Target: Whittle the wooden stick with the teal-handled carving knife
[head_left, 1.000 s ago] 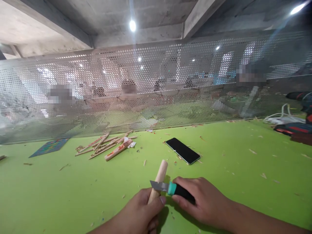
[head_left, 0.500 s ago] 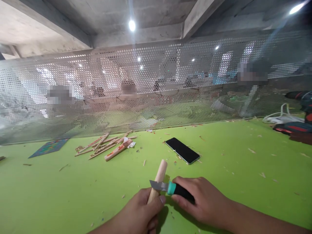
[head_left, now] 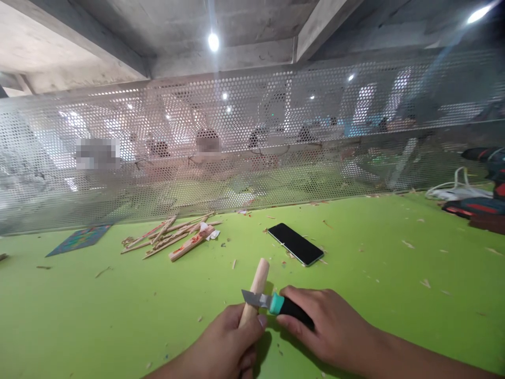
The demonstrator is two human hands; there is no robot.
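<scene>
My left hand (head_left: 232, 339) is closed around the lower part of a round wooden stick (head_left: 260, 276), which points up and away from me over the green table. In my right hand (head_left: 329, 329) is a carving knife (head_left: 294, 310) with a black and teal handle. Its short angled blade lies across the stick, just above my left fingers. The bottom end of the stick is hidden in my left hand. A black phone (head_left: 295, 243) lies flat beyond the knife.
Thin wooden sticks (head_left: 173, 235) and a red-stained wood piece (head_left: 191, 245) lie at the back left, beside a patterned card (head_left: 79, 239). A cordless drill (head_left: 489, 184) and white cable (head_left: 453, 184) are at far right. A perforated metal screen (head_left: 236, 152) borders the table (head_left: 79, 316), where shavings are scattered.
The stick and knife blade have shifted very slightly; both hands keep the same grip. Behind the screen at right, a blurred shape is gone from its spot.
</scene>
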